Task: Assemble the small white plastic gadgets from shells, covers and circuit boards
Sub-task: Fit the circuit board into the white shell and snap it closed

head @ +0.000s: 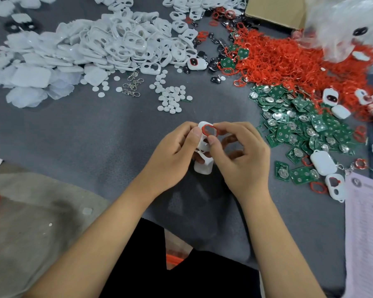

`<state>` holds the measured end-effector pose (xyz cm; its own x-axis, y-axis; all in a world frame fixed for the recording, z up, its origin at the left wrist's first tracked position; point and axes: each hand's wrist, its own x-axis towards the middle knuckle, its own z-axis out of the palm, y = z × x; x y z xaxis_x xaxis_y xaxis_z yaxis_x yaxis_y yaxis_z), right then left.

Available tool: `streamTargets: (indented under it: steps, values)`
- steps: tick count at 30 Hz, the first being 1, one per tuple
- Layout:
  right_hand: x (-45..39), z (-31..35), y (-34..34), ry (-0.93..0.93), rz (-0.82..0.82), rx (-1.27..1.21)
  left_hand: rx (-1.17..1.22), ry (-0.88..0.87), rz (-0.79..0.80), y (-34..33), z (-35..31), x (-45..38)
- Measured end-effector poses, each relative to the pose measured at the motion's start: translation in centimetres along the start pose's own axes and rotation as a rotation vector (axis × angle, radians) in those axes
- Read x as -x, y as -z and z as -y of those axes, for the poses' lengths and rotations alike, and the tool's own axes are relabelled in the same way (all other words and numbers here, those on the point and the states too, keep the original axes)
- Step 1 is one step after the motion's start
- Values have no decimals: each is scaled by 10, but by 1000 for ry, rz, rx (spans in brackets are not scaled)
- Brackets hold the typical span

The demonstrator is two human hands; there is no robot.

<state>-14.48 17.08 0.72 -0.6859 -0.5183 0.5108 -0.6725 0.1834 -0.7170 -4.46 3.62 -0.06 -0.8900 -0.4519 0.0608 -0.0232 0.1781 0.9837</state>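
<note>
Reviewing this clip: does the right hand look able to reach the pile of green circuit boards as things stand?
Probably yes. The circuit boards lie on bare cloth just beside the right hand with nothing between, but that hand now pinches the red ring on the white shell.

Both hands meet mid-table over the grey cloth (95, 130): left hand (172, 151) grips a white shell (204, 145), right hand (243, 153) pinches a red ring (208, 130) at its top opening. White covers (116, 39) heaped far left, red rings (284, 59) far right, green circuit boards (299, 123) near right, white discs (172, 97) between.
</note>
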Motion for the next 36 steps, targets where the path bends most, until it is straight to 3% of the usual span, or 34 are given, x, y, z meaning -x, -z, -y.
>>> streamTargets:
  steps: [14, 23, 31, 36]
  values:
    - [2, -12, 2, -171, 78, -258, -107, -68, -43, 0, -1, -1]
    - [3, -8, 2, -216, 87, -298, -66, -64, -43, 0, -2, 0]
    - [-6, 7, 0, -628, 289, -869, -4, -57, -74, -4, -4, 3]
    - [-8, 6, 2, -755, 312, -1011, -9, -95, -40, -5, -2, 6]
